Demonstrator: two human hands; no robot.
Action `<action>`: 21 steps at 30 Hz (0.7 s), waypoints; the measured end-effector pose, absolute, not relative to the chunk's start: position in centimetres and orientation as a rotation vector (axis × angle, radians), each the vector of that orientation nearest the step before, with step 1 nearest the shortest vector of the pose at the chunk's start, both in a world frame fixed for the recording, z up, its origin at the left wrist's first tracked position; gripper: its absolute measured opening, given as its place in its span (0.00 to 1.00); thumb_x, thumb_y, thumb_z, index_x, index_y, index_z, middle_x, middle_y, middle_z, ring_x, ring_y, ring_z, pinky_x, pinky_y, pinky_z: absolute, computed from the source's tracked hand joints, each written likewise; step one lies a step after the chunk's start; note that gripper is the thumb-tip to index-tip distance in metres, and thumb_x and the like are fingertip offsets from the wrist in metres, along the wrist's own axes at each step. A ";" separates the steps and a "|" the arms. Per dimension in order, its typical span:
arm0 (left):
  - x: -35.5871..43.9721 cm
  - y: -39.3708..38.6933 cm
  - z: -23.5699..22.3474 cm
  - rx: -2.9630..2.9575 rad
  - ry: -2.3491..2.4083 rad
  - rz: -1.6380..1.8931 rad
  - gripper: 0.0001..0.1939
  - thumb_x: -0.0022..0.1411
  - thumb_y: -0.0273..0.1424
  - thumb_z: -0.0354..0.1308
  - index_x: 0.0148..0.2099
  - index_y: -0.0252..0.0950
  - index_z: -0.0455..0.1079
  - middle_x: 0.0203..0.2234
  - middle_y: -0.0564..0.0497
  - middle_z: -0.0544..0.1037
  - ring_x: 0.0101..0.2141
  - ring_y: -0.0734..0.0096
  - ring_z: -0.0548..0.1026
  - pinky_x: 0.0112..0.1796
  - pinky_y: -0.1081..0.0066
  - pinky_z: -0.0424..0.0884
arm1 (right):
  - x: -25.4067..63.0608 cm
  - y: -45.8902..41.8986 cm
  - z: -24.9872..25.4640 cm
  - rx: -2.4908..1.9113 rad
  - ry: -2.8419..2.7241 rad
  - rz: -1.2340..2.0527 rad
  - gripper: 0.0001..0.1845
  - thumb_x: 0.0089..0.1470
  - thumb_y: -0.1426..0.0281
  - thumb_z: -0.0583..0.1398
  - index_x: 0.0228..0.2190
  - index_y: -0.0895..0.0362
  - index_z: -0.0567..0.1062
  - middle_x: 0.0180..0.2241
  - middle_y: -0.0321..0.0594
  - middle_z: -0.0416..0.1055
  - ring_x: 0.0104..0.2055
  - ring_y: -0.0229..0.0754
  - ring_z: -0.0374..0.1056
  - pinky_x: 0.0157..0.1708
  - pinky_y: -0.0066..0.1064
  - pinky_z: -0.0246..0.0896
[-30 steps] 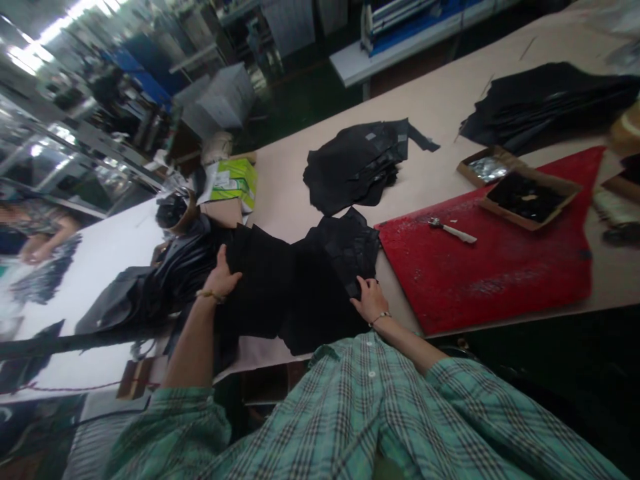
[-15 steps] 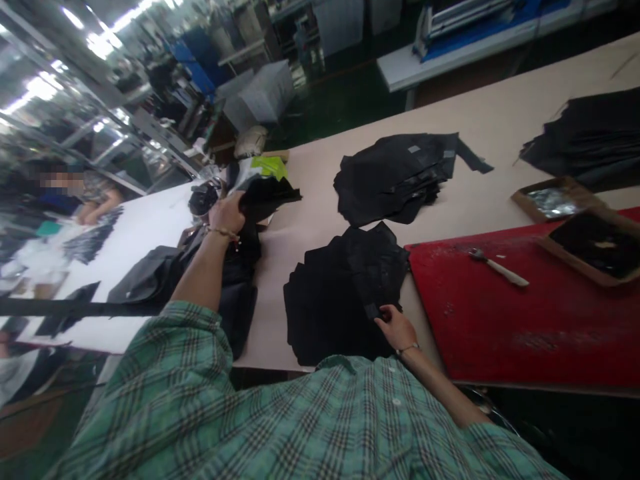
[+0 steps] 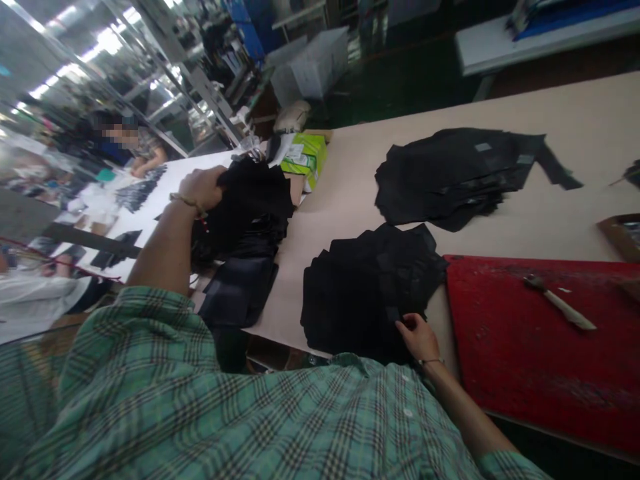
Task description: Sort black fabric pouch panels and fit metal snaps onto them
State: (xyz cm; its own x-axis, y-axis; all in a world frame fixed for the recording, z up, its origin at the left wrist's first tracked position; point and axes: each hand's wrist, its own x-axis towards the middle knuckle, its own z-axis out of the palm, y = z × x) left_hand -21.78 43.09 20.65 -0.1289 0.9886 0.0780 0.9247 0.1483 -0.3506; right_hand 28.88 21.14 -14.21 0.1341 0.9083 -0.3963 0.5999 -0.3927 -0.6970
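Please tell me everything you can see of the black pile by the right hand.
The pile is a stack of thin, flat black sheets, fanned so that staggered corners jut out along its far side. Most of it looks matt and cloth-like, with a slightly shinier part toward the right. It lies flat on the pale table, just left of the red board. The right hand's fingertips are at its near right part; their grip is unclear.

Overhead lamps (image 3: 109,41) at upper left glare to white, with haze around them. Light on the beige table (image 3: 345,177) is dim and even; shadows are soft and faint. The near black stack (image 3: 345,303) reads almost without surface detail. The far left background is blurred. Wide-angle distortion stretches the plaid shirt (image 3: 280,427) toward the lower corners.
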 end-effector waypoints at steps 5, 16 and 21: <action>-18.7 46.7 17.3 -2.132 -1.755 -0.118 0.23 0.66 0.32 0.52 0.60 0.25 0.63 0.53 0.46 0.73 0.56 0.61 0.68 0.55 0.59 0.58 | 29.1 20.7 -14.0 -1.997 -1.416 1.161 0.14 0.48 0.61 0.61 0.34 0.56 0.74 0.34 0.44 0.76 0.36 0.46 0.73 0.38 0.35 0.65; -8.2 47.9 -8.5 -2.501 -2.189 0.537 0.27 0.62 0.24 0.51 0.64 0.33 0.63 0.60 0.36 0.67 0.63 0.53 0.59 0.59 0.49 0.54 | 28.9 18.9 -13.3 -1.922 -1.322 1.377 0.13 0.47 0.68 0.62 0.37 0.58 0.73 0.31 0.38 0.74 0.33 0.40 0.70 0.35 0.30 0.63; -3.7 40.9 -8.7 -2.508 -2.267 0.003 0.25 0.63 0.30 0.53 0.62 0.33 0.65 0.60 0.37 0.67 0.62 0.50 0.60 0.60 0.50 0.55 | 27.5 19.3 -11.2 -1.920 -1.467 1.315 0.15 0.51 0.70 0.60 0.42 0.58 0.74 0.29 0.36 0.73 0.31 0.39 0.69 0.32 0.29 0.60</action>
State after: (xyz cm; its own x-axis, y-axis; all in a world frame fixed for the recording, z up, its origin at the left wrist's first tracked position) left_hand -3.74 40.86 -8.70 0.1135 0.9806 -0.1597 0.9810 -0.0852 0.1745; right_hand 27.50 19.33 -11.16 0.0129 0.8985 -0.4388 0.5342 -0.3772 -0.7566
